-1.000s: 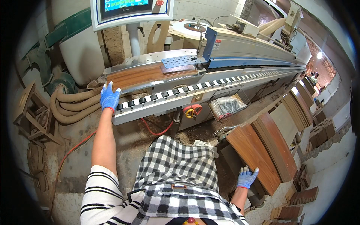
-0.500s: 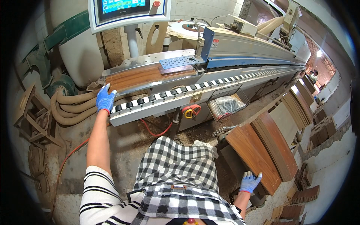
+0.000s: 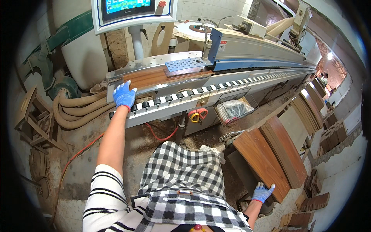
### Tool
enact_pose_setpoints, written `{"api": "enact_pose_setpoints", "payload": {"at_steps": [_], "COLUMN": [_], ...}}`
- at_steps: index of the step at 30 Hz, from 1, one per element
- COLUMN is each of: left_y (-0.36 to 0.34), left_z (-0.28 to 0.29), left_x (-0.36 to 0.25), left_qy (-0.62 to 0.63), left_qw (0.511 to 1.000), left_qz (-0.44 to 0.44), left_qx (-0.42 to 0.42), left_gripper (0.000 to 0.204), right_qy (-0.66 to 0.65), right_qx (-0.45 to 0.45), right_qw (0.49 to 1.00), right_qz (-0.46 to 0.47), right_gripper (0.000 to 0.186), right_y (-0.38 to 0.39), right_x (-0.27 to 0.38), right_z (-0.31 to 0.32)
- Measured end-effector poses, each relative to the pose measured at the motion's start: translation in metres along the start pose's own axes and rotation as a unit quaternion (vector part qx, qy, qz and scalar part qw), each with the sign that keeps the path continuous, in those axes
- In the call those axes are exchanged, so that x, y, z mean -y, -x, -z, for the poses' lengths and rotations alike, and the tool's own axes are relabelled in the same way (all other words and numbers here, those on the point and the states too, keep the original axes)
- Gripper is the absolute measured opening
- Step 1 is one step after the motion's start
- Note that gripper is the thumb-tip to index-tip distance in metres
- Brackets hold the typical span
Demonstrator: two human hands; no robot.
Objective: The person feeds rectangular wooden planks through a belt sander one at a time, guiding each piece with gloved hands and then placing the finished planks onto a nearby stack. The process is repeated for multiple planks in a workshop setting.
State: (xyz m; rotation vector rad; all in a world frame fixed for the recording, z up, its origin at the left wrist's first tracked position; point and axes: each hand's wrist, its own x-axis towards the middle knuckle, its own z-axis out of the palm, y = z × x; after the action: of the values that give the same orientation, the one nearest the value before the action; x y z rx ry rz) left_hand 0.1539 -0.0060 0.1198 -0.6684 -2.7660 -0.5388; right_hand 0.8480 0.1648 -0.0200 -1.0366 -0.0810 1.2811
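A brown wood-grain board (image 3: 152,77) lies on the metal infeed table of a long machine, its far right part running under a perforated blue plate (image 3: 185,64). My left hand (image 3: 124,94), in a blue and white glove, rests at the board's left end with fingers stretched out and thumb apart. Low at the right, my gloved right hand (image 3: 262,192) has its fingers spread beside the near edge of a stacked wood-grain board (image 3: 261,160). Whether its fingertips touch that board I cannot tell.
A roller rail (image 3: 201,92) runs along the machine's front. Red and yellow tape rolls (image 3: 198,115) and a wire basket (image 3: 235,108) hang below it. A control screen (image 3: 129,8) stands behind. Thick hoses (image 3: 79,112) and a wooden stool (image 3: 36,118) are at left; more boards (image 3: 301,108) stand right.
The board on the machine has slid right, further under the blue plate, and my left hand has moved right with it. My right hand has shifted slightly right and down beside the stack.
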Motion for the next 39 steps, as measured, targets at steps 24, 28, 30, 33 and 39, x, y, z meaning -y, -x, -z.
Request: {"api": "enact_pose_setpoints", "payload": {"at_steps": [24, 28, 30, 33, 39], "left_y": [0.068, 0.095, 0.103, 0.101, 0.074], "left_z": [0.022, 0.045, 0.057, 0.061, 0.043], "left_x": [-0.011, -0.01, -0.009, 0.001, 0.044], "left_qy": [0.216, 0.151, 0.085, -0.004, -0.061], "left_qw": [0.957, 0.941, 0.939, 0.941, 0.971], "left_qz": [-0.195, -0.302, -0.334, -0.338, -0.231], "left_qx": [-0.016, -0.013, -0.002, 0.004, 0.021], "left_gripper": [0.066, 0.075, 0.075, 0.068, 0.056], "right_qy": [0.046, 0.108, 0.136, 0.157, 0.114], "right_qx": [0.375, 0.415, 0.451, 0.477, 0.491], "right_qw": [0.91, 0.877, 0.849, 0.808, 0.747], "right_qz": [-0.169, -0.216, -0.24, -0.308, -0.433], "right_gripper": [0.027, 0.026, 0.025, 0.023, 0.044], "right_y": [0.093, 0.134, 0.15, 0.172, 0.198], "right_x": [-0.083, -0.139, -0.164, -0.2, -0.245], "right_z": [-0.151, -0.212, -0.235, -0.265, -0.284]}}
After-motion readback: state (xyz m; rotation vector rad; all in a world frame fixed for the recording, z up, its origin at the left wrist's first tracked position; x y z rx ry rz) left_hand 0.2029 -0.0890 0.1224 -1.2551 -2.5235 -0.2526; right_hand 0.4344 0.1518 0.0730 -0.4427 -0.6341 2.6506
